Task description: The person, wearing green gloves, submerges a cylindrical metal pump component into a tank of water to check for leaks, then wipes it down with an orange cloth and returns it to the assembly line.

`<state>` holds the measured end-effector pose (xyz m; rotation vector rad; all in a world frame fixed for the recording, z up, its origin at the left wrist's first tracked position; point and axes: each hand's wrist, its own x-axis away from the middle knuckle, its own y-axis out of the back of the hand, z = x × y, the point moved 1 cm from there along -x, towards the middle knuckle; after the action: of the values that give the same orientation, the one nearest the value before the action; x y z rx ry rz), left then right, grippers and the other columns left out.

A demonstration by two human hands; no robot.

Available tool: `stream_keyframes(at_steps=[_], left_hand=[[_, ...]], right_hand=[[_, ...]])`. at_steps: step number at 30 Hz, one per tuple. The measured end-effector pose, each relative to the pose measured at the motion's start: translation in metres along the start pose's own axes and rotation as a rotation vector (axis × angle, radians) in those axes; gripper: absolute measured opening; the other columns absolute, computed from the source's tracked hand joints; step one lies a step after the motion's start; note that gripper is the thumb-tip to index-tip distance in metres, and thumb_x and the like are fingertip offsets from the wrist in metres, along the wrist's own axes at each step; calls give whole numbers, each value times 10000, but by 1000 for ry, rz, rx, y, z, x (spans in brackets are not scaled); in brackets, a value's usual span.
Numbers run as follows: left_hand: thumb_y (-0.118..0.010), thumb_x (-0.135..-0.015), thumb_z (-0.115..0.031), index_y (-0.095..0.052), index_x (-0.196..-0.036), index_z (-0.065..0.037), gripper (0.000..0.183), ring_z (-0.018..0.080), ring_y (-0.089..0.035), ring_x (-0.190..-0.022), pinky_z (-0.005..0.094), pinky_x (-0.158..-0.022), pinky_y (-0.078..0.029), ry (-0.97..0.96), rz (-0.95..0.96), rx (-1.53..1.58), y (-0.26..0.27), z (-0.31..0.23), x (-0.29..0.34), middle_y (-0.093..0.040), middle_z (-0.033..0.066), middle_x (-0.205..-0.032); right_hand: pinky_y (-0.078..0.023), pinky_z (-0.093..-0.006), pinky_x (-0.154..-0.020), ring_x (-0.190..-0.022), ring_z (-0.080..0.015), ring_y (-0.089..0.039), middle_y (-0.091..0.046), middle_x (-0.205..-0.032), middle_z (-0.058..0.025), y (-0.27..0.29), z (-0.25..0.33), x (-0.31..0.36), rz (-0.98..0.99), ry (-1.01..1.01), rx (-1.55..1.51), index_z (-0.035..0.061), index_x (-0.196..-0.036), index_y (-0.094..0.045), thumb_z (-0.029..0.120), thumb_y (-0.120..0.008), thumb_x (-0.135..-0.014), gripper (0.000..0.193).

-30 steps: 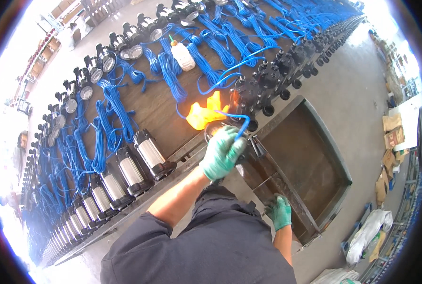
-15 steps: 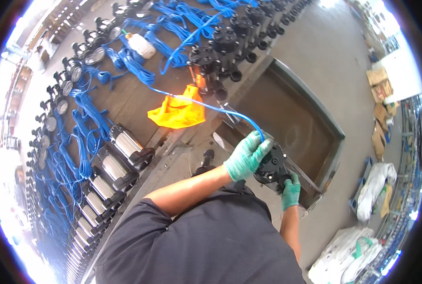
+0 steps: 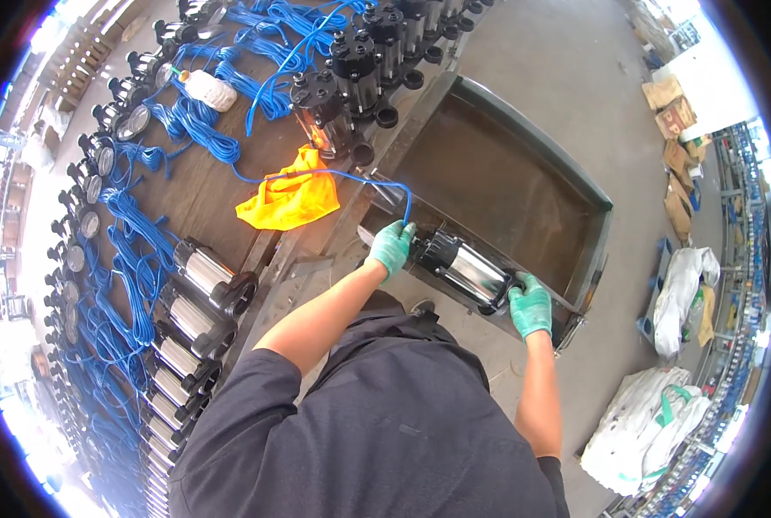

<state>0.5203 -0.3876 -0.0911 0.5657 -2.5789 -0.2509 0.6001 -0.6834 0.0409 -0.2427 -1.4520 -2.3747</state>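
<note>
A submersible pump [image 3: 474,269] with a shiny silver barrel and black ends lies tilted across the near rim of a metal tank, in front of me. My right hand [image 3: 531,306], in a green glove, grips its black right end. At the other end my left hand [image 3: 391,248], gloved alike, is closed round the blue cable [image 3: 377,183] beside the pump's black head. Whether its hidden fingers also touch the head I cannot tell. From that hand the cable runs left over an orange cloth [image 3: 290,197] on the bench.
The open metal tank [image 3: 591,203] has raised walls and a brown inside. Upright pumps [image 3: 356,79] stand along the bench's far edge, and more pumps [image 3: 197,318] lie at left among blue cable coils [image 3: 135,216]. A white bottle [image 3: 209,90] lies there too. White sacks [image 3: 636,432] are on the floor at right.
The pump has swung from end-on to lying lengthwise, its silver barrel now showing. My left hand moved left with the cable, which now sags; my right hand is at the pump's far end.
</note>
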Motion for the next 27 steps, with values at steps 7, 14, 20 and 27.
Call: stream_keyframes(at_steps=[7, 14, 20, 27], left_hand=[[-749, -852, -299, -637, -1247, -55, 478, 367, -658, -1033, 445, -933, -515, -208, -466, -597, 111, 6, 7, -682, 214, -1133], [-729, -860, -305, -660, -1204, -89, 412, 375, -678, -999, 475, -874, -545, 90, -506, -898, 205, 62, -2, -694, 196, -1085], [-699, -803, -331, -747, -1076, -85, 371, 378, -703, -975, 442, -882, -553, 48, -523, -616, 302, -2, 24, -729, 208, -1013], [-691, -841, -269, -645, -1167, -21, 413, 396, -696, -1007, 447, -900, -531, 7, -1408, -491, 517, 30, 53, -718, 231, -1097]], right_hand=[[-521, -526, -864, -976, -434, -682, -718, -1012, -248, -9, 21, -6, -4, 36, 307, 97, -1199, -622, 229, -600, -895, 332], [-513, -512, -869, -987, -442, -672, -712, -1034, -250, -16, 16, -7, -60, 38, 231, 83, -1169, -615, 174, -558, -897, 292], [-513, -520, -884, -978, -440, -675, -714, -1033, -254, -20, 7, -14, -53, 44, 226, 92, -1202, -625, 189, -575, -875, 344], [-514, -511, -893, -996, -435, -676, -714, -1048, -252, -18, 0, -4, -70, 13, 197, 85, -1198, -631, 194, -578, -877, 343]])
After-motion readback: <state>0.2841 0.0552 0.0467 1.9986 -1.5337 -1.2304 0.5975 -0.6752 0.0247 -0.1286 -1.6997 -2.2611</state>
